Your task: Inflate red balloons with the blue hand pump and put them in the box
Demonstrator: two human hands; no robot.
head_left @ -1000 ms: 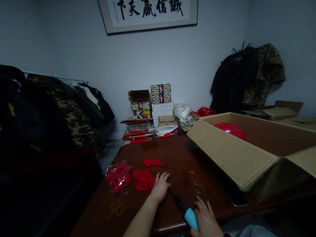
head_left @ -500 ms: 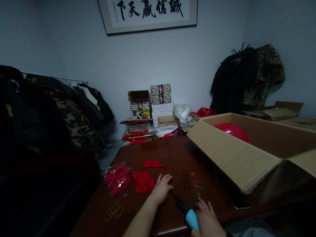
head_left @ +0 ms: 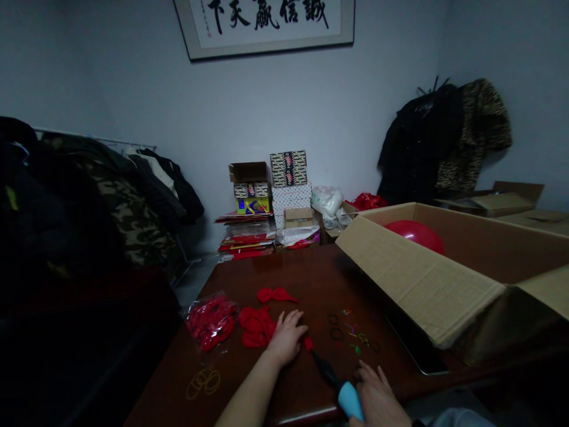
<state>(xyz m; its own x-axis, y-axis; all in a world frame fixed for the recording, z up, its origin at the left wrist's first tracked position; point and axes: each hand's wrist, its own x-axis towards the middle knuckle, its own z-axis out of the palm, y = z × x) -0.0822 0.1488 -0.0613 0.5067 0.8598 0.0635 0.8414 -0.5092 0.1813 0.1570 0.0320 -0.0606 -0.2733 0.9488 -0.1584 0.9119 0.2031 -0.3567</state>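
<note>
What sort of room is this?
Probably a small stockroom: an open cardboard carton holding a red balloon, a plastic bag of red balloons, and stacked boxes by the wall.

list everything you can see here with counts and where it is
table: 1, dark brown, in front of the person
hand pump: 1, blue and black, between the hands
deflated balloons: several, red, on the table by the left hand
plastic bag of balloons: 1, red inside, on the table's left side
rubber bands: a few, yellow, near left of the table
small bands: several, mixed colours, on the table right of the pump
cardboard box: 1, brown, open, on the table's right
inflated balloon: 1, red, inside the box
stacked boxes: several, patterned, by the wall
framed calligraphy: 1, black on white, on the wall
camouflage jacket: 1, green-brown, at left
left hand: 1, on the table, near the pump's tip
right hand: 1, beside the pump's blue handle
</note>
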